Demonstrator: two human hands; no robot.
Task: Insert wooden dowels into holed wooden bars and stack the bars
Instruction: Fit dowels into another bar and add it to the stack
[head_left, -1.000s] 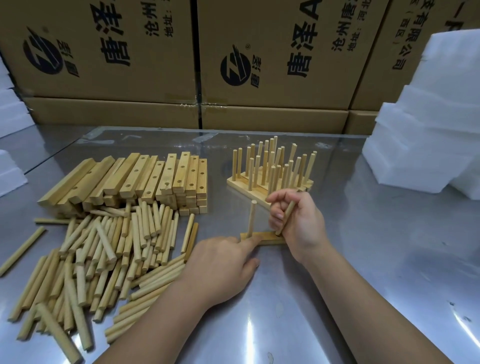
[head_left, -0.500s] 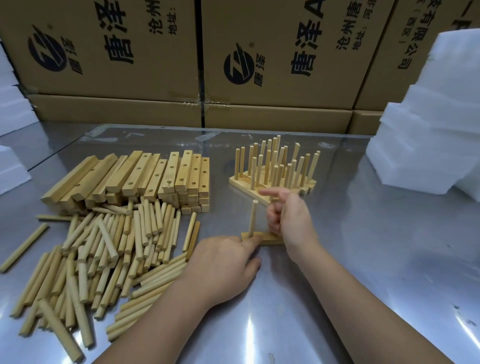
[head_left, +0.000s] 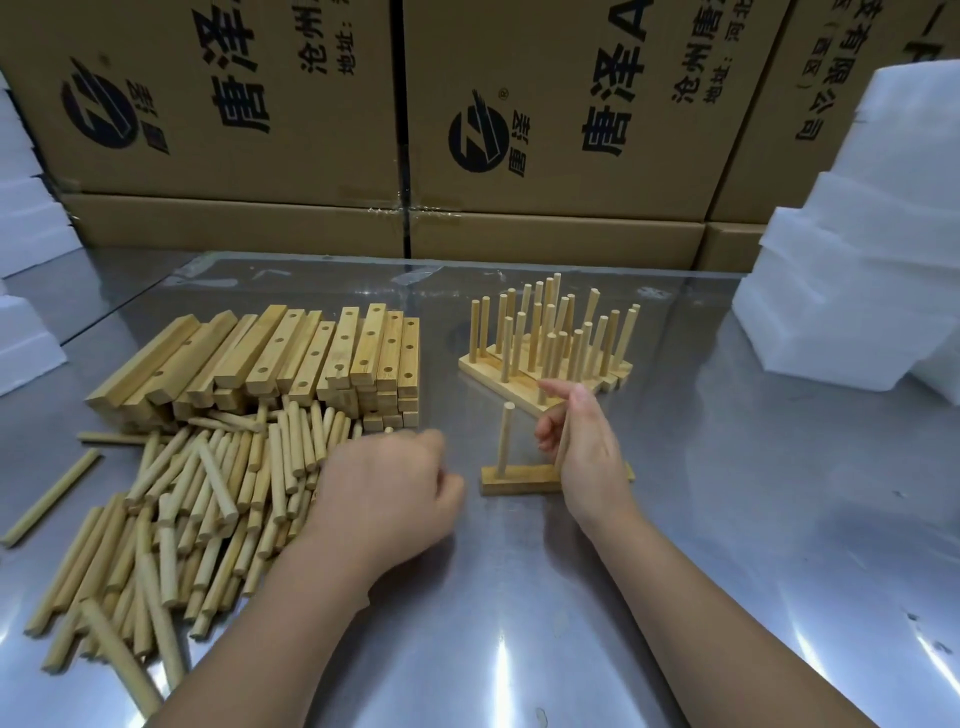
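Note:
A holed wooden bar (head_left: 519, 475) lies on the steel table (head_left: 753, 519) with one dowel (head_left: 504, 441) upright near its left end. My right hand (head_left: 587, 452) is over the bar's right part, fingers curled round a second dowel (head_left: 564, 436) standing there, index finger stretched out. My left hand (head_left: 384, 499) is at the right edge of the loose dowel pile (head_left: 197, 499); its fingertips are hidden behind the knuckles. Several finished bars with dowels (head_left: 550, 353) stand behind. Empty bars (head_left: 291, 358) are stacked at the left.
Printed cardboard boxes (head_left: 545, 130) wall off the table's far side. White foam blocks (head_left: 857, 291) are piled at the right, and more foam (head_left: 21, 338) sits at the left edge. A stray dowel (head_left: 52, 496) lies apart at the far left.
My left hand let go of the bar's left end and moved left to the dowel pile. My right hand brought its tilted dowel upright onto the bar.

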